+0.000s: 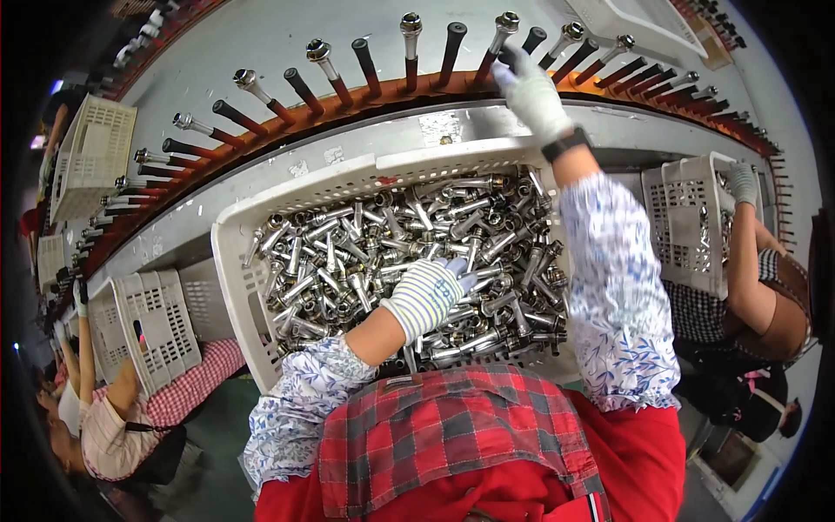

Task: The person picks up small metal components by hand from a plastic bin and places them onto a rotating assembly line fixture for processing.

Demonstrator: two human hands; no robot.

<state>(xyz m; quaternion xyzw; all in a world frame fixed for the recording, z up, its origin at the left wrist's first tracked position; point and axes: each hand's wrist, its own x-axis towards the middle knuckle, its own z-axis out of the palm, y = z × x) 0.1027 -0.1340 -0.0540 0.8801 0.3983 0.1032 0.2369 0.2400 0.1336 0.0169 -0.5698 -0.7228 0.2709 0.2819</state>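
My left hand [426,300], in a striped glove with bluish fingertips, lies on a heap of shiny metal tube fittings [348,248]. Its fingers are stretched forward over the pieces, the tips slightly apart. The heap fills a white perforated crate [228,265] in front of me. Beyond the crate, my right hand [535,96], in a pale glove with a dark wristband above it, reaches to a curved row of pegs. Its blurred fingertips are beside a chrome fitting [505,28] standing on a peg; whether they grip it cannot be made out.
Black-tipped pegs [452,50] alternate with pegs carrying fittings along the orange-brown rail [348,103]. Co-workers sit at both sides, one gloved hand [743,183] at a crate [678,217] on the right. More crates [156,326] stand to the left.
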